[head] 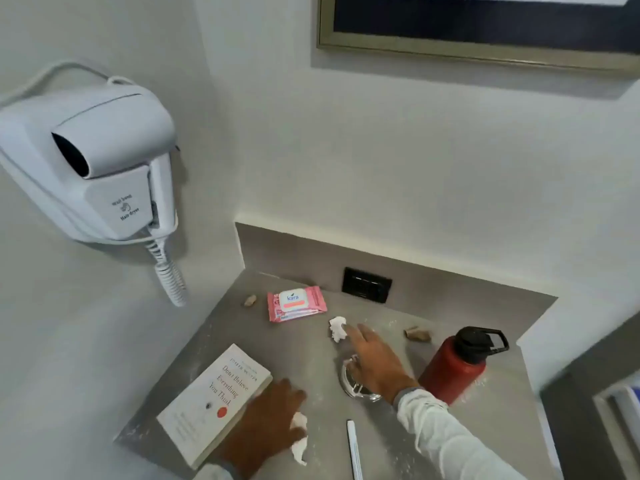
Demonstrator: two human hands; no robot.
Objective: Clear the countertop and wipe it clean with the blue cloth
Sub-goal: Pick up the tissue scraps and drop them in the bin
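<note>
A grey countertop (301,355) carries a white book (211,393), a pink wipes pack (296,303), a red bottle with a black lid (457,365), a glass ashtray (353,382), a white pen (354,448), brown scraps (417,333) and white powder. My left hand (266,420) lies flat at the book's right edge, over a crumpled white tissue (299,441). My right hand (374,362) stretches above the ashtray, fingers spread, fingertips touching another white tissue (337,328). No blue cloth is in view.
A white wall-mounted hair dryer (93,161) with a coiled cord hangs at the left. A black socket (367,285) sits in the backsplash. A framed mirror (485,26) hangs above. Another brown scrap (250,300) lies near the back left corner.
</note>
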